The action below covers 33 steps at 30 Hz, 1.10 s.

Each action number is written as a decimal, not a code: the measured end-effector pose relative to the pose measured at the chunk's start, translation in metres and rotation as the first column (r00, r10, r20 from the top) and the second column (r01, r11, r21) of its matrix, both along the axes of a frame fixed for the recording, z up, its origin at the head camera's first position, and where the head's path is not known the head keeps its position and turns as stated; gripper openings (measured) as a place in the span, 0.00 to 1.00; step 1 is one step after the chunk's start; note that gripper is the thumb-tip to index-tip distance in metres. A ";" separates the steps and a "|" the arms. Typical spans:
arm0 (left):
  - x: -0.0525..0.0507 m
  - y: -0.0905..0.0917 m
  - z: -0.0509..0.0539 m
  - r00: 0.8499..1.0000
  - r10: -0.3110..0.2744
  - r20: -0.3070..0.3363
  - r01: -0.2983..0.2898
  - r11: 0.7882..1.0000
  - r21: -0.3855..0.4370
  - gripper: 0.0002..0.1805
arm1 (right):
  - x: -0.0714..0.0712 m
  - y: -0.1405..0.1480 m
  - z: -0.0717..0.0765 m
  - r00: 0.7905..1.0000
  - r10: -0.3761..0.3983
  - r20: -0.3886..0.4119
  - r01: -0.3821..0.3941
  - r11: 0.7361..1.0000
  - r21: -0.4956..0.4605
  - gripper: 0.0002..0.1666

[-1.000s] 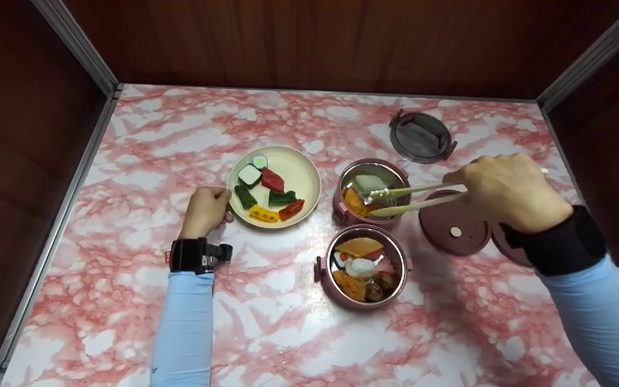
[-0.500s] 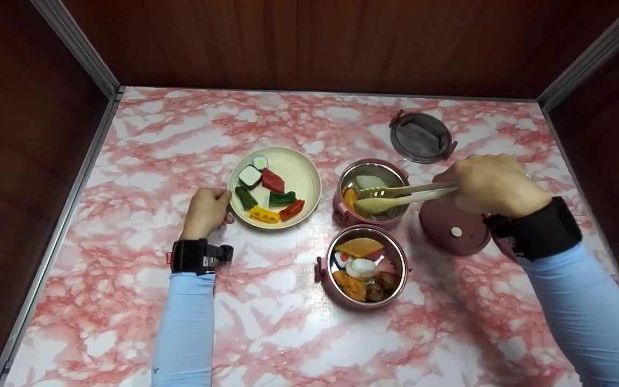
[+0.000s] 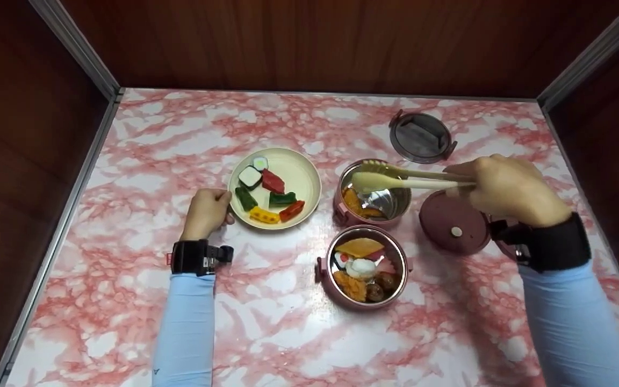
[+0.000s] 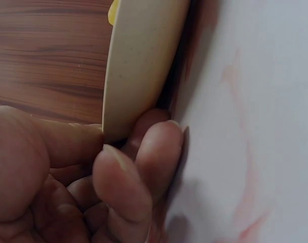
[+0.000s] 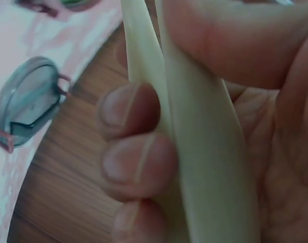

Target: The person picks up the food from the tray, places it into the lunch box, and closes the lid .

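My left hand (image 3: 206, 212) pinches the near-left rim of a cream plate (image 3: 299, 172); in the left wrist view, the thumb meets the rim and fingers curl below. On the plate lie toy-like foods: sushi pieces, a red slice (image 3: 273, 181), and green, yellow and red pieces. My right hand (image 3: 508, 188) grips pale tongs (image 3: 376, 183), fingers wrapped round both arms in the right wrist view. Their tips hover above the far pink pot (image 3: 360, 221), where orange pieces (image 3: 351, 200) lie inside. Whether the tips hold a pale piece, I cannot tell.
A second pink pot (image 3: 360, 305) with several foods stands just nearer. Right of the far pot lies a dark red lid (image 3: 449, 215), with another round item partly under the right wrist. A grey clip lid (image 3: 421, 138) lies behind. Wooden walls (image 3: 309, 48) enclose the table.
The tongs closed inside the far pot, then rose toward its back rim. The pale piece seen in that pot no longer shows there. My left hand has stayed at the plate.
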State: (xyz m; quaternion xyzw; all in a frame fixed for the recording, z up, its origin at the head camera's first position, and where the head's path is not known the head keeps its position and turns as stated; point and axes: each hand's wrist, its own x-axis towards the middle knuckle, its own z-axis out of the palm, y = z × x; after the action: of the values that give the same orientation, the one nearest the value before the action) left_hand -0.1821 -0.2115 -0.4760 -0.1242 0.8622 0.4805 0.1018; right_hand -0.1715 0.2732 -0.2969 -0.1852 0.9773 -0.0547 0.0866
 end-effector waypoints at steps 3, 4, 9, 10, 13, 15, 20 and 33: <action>0.001 0.000 0.001 1.000 -0.002 -0.012 0.002 1.000 0.001 0.18 | 0.014 -0.001 -0.007 0.995 -0.039 -0.087 0.029 0.993 -0.116 0.21; 0.001 0.000 0.000 1.000 -0.003 -0.015 0.003 1.000 0.004 0.18 | 0.019 -0.002 -0.010 0.992 -0.056 -0.110 0.038 0.987 -0.156 0.21; 0.001 0.001 0.000 1.000 -0.003 -0.017 0.004 1.000 0.013 0.19 | 0.036 -0.007 -0.034 0.969 -0.096 -0.229 0.032 0.963 -0.268 0.23; 0.001 0.001 -0.001 1.000 -0.002 -0.018 0.003 1.000 0.014 0.19 | 0.038 -0.008 -0.038 0.964 -0.092 -0.250 0.021 0.961 -0.275 0.24; 0.001 0.000 -0.001 1.000 0.001 -0.022 -0.001 1.000 0.010 0.19 | 0.041 -0.011 -0.050 0.950 -0.068 -0.304 -0.024 0.957 -0.291 0.26; 0.001 0.000 -0.001 1.000 0.004 -0.022 -0.004 1.000 0.007 0.18 | 0.042 -0.015 -0.056 0.942 -0.059 -0.332 -0.046 0.953 -0.299 0.27; 0.000 0.000 -0.001 1.000 0.005 -0.024 -0.005 1.000 0.007 0.18 | 0.041 -0.030 -0.066 0.922 -0.057 -0.383 -0.061 0.956 -0.288 0.26; 0.002 0.001 -0.003 0.998 -0.008 -0.066 0.007 1.000 -0.010 0.19 | 0.009 -0.098 -0.060 0.972 0.040 -0.231 -0.089 0.974 -0.207 0.21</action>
State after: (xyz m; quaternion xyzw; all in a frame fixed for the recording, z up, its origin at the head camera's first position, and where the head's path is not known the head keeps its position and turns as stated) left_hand -0.1802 -0.2108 -0.4785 -0.1053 0.8679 0.4798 0.0744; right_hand -0.1630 0.1752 -0.3567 -0.2304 0.9625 -0.1364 -0.0440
